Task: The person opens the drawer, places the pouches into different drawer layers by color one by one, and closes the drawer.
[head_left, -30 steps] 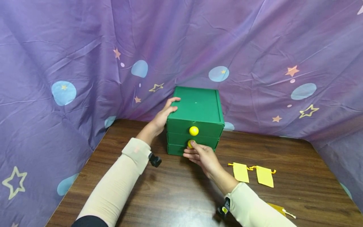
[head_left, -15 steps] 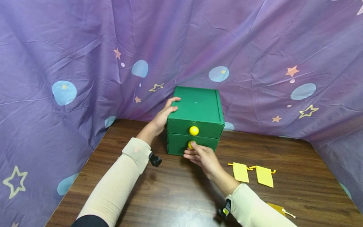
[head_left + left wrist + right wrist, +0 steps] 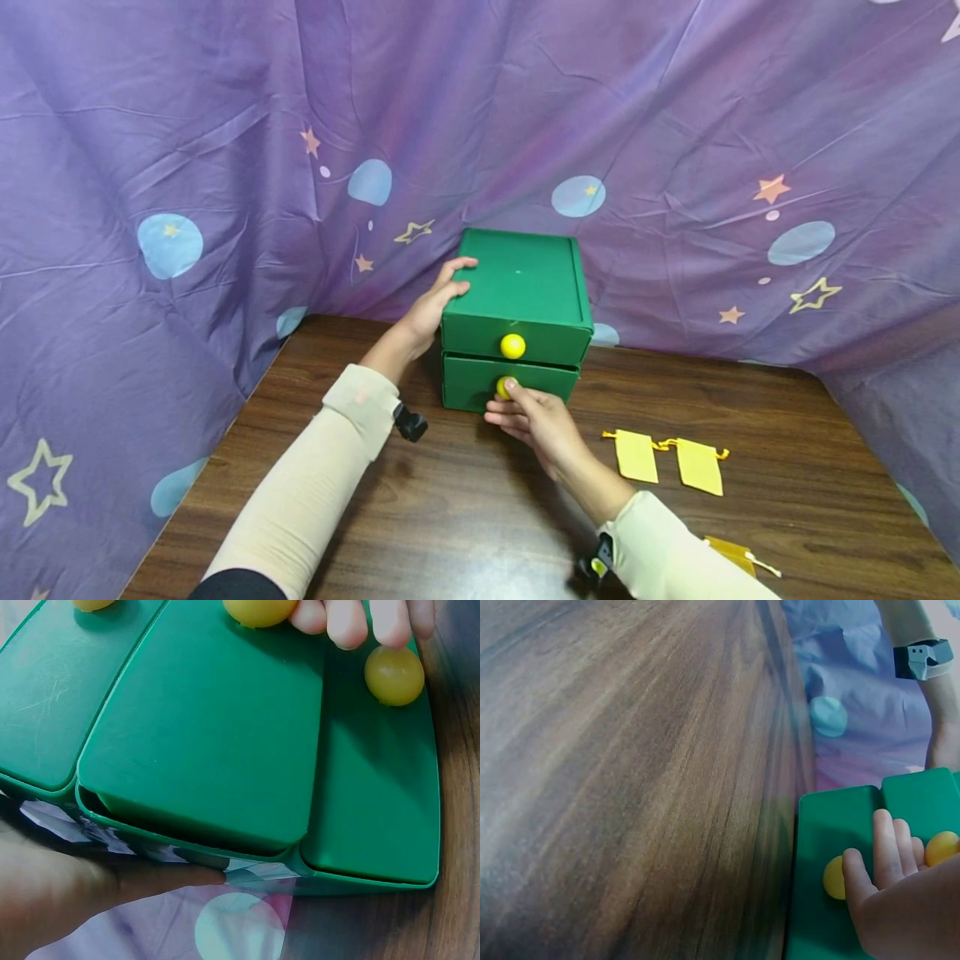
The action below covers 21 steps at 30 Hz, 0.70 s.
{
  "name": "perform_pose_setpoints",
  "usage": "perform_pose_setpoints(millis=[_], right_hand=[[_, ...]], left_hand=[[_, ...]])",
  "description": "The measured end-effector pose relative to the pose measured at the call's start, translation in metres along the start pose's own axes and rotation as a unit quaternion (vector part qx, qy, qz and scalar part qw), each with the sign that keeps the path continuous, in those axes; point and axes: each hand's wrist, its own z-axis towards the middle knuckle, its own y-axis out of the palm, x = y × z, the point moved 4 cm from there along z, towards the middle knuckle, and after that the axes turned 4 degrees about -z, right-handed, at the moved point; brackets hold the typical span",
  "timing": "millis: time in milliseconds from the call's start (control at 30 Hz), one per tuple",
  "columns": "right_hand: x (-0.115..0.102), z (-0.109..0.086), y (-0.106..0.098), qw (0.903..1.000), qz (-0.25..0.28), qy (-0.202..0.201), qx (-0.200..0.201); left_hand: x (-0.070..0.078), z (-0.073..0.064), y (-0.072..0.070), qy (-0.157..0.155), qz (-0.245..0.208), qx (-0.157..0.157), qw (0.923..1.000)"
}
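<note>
A green three-drawer cabinet [image 3: 517, 275] stands at the back of the table. Its middle drawer [image 3: 210, 727] juts out a little past the others, with a dark gap along its upper edge. My right hand [image 3: 547, 421] pinches that drawer's yellow ball knob [image 3: 502, 388], thumb on top and the other fingers below. My left hand [image 3: 427, 312] rests against the cabinet's left side, fingertips over the top edge; the left wrist view shows a straight finger along the side wall. The top drawer's yellow knob [image 3: 512, 346] is untouched, and the bottom knob [image 3: 394, 676] sits just under my right fingers.
Two yellow drawstring pouches, a left one [image 3: 636, 456] and a right one [image 3: 700, 467], lie on the brown wooden table [image 3: 450, 517] to the right. A darker yellow pouch [image 3: 731, 553] is partly behind my right sleeve. A purple curtain [image 3: 480, 125] hangs close behind the cabinet.
The middle drawer has slid out slightly toward me, its front now covering the bottom drawer in the head view. My right hand moved along with the knob; the left hand stayed put.
</note>
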Motion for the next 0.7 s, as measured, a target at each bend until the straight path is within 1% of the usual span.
perform_pose_setpoints(millis=[367, 700], right_hand=[[0.0014, -0.0053, 0.0013, 1.0000, 0.006, -0.004, -0.004], [0.0036, -0.0091, 0.0027, 0.9996, 0.028, -0.005, -0.005]], left_hand=[[-0.0002, 0.0005, 0.0001, 0.001, -0.002, -0.001, 1.0000], [0.0003, -0.0006, 0.0004, -0.003, -0.012, -0.002, 0.9999]])
